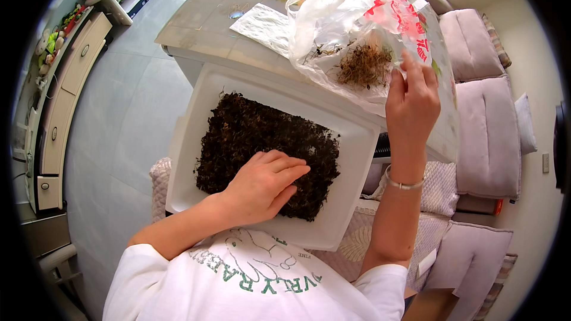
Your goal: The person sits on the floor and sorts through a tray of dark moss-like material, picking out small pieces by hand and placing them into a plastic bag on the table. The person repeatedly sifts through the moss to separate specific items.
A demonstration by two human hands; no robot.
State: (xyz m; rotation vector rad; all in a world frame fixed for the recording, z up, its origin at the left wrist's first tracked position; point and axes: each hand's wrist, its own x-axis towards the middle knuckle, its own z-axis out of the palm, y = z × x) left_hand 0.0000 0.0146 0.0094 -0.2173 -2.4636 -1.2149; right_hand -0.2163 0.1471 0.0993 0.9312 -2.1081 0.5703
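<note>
A white plastic tray (357,156) lies tilted before me, with a rectangular bed of dark, stringy plant matter (267,129) in it. My left hand (267,183) rests palm down on the dark matter near its lower middle, fingers pointing right. Raised over the right side of an open white plastic bag (312,22) with red print is my right hand (412,93), a bracelet on its wrist. Its thumb and fingers are apart, and nothing shows between them. Just left of its fingertips, a brown, root-like clump (363,64) lies on the bag, with looser dark strands to its left.
Beyond the tray stands a table with a patterned clear cover (196,18). A folded white paper towel (263,24) lies beside the bag. A sofa with pinkish cushions (486,138) is on the right, a drawer cabinet (67,111) on the left.
</note>
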